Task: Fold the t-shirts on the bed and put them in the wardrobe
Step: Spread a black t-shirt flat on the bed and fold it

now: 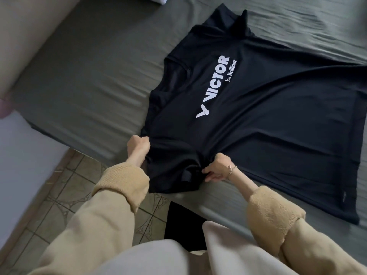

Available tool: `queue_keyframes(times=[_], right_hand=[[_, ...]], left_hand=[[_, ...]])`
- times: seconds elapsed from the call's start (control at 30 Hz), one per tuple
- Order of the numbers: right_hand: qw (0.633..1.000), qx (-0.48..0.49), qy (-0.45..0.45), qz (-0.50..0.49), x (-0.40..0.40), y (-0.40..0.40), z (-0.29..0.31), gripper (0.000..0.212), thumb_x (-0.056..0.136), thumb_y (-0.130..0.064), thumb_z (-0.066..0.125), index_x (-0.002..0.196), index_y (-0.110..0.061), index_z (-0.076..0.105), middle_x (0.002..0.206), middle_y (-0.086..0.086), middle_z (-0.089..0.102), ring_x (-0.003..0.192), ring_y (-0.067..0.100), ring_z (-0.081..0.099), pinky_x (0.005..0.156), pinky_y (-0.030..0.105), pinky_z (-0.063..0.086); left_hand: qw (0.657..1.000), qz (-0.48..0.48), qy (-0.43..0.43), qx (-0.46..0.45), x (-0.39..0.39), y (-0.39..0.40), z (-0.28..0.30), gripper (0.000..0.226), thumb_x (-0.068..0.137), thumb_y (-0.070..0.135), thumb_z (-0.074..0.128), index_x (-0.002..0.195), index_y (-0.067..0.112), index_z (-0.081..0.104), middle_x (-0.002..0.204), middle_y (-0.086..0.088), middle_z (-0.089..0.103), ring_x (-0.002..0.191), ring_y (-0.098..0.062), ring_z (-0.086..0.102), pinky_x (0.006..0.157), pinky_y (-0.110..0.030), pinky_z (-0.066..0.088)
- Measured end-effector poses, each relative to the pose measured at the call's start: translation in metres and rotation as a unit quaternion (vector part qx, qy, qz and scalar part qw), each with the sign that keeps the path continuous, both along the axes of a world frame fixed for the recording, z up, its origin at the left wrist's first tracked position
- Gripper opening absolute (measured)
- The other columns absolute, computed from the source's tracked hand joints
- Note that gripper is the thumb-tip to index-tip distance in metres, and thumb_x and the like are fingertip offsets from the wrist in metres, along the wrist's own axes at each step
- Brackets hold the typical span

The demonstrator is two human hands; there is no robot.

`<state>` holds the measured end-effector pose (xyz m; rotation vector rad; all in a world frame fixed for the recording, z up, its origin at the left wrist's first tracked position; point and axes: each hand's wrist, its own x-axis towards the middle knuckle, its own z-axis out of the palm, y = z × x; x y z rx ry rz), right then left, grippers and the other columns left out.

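Both hands' fingers (pixel 206 172) (seemingly curled) around t-shirt (pixel 258 120) sleeve

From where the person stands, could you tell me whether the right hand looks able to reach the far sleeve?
Probably not without leaning: the right hand grips the near sleeve, and the far sleeve lies across the whole t-shirt.

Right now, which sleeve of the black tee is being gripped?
The near sleeve, hanging over the bed edge: the left hand grips its shoulder, the right hand pinches its underarm side. The far sleeve lies untouched on the grey sheet.
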<state>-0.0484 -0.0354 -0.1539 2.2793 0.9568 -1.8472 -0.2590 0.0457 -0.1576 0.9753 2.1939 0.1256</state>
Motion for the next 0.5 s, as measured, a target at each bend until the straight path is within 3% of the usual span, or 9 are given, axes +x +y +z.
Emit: queue_keyframes(times=[0.1,0.27,0.33,0.4,0.5], right_hand=[[0.998,-0.031,-0.003,0.054,-0.003,-0.001,0.006,0.027,0.082,-0.011,0.069,0.067,-0.006,0.047,0.045,0.003,0.062,0.037,0.008,0.059,0.036,0.018,0.042],[0.989,-0.005,-0.087,0.116,0.008,0.025,0.014,0.039,0.079,-0.043,0.070,0.061,-0.011,0.056,0.038,-0.003,0.057,0.035,0.005,0.057,0.046,0.018,0.047],[0.982,0.050,-0.148,0.109,0.015,0.038,0.014,0.042,0.082,-0.048,0.064,0.060,-0.013,0.056,0.037,-0.004,0.057,0.046,0.006,0.062,0.057,0.022,0.051],[0.968,0.105,-0.203,0.108,0.022,0.056,0.009,0.035,0.085,-0.041,0.062,0.064,-0.014,0.053,0.061,0.000,0.068,0.074,0.016,0.070,0.072,0.027,0.052],[0.956,0.150,-0.233,0.097,0.027,0.079,0.002,0.026,0.084,-0.032,0.062,0.089,-0.007,0.063,0.101,0.010,0.067,0.096,0.028,0.065,0.074,0.030,0.048]], left_hand=[[0.998,-0.004,0.062,-0.006,0.003,0.001,-0.001,0.037,0.096,0.014,0.041,0.129,-0.002,0.043,0.131,-0.018,0.052,0.116,-0.035,0.053,0.093,-0.040,0.043],[0.995,-0.004,0.084,0.049,0.014,0.029,-0.004,0.045,0.096,0.029,0.041,0.130,0.000,0.038,0.135,-0.018,0.046,0.123,-0.035,0.045,0.093,-0.045,0.038],[0.992,-0.040,0.087,0.084,0.017,0.047,-0.004,0.050,0.097,0.038,0.043,0.130,0.001,0.039,0.136,-0.017,0.044,0.123,-0.034,0.044,0.092,-0.045,0.039],[0.986,-0.091,0.085,0.106,0.023,0.072,-0.005,0.054,0.095,0.044,0.045,0.130,0.003,0.040,0.136,-0.016,0.043,0.123,-0.033,0.043,0.092,-0.045,0.040],[0.976,-0.163,0.088,0.114,0.033,0.106,-0.007,0.058,0.092,0.048,0.051,0.128,0.004,0.041,0.133,-0.015,0.046,0.122,-0.032,0.045,0.091,-0.045,0.041]])
